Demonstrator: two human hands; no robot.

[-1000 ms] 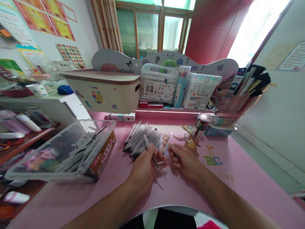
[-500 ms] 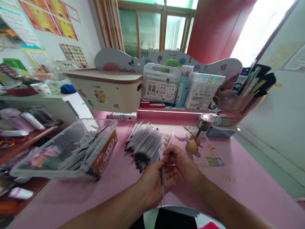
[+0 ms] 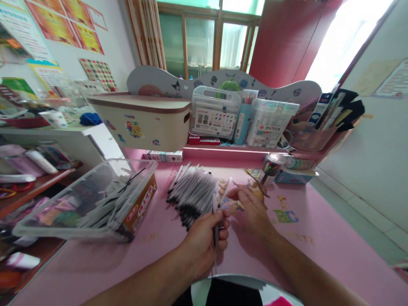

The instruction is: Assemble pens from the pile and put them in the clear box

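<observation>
The left hand (image 3: 208, 242) has its grip wrapped round a pen (image 3: 214, 206), probably to steady it. At its two o'clock, the right hand (image 3: 251, 210) is beside another pen (image 3: 227, 187), its hold unclear. The pen pile (image 3: 196, 189), at eleven o'clock on the bench (image 3: 95, 272), seems placed for easy reach.

Daylight from the rear window (image 3: 200, 42) softly lights the pink counter (image 3: 341, 242), while white glare burns out detail at upper right. A faint shadow spreads beneath the slightly blurred right hand (image 3: 255, 210); wide-angle distortion stretches the dim, soft-focus shelf (image 3: 54, 180) at left.
</observation>
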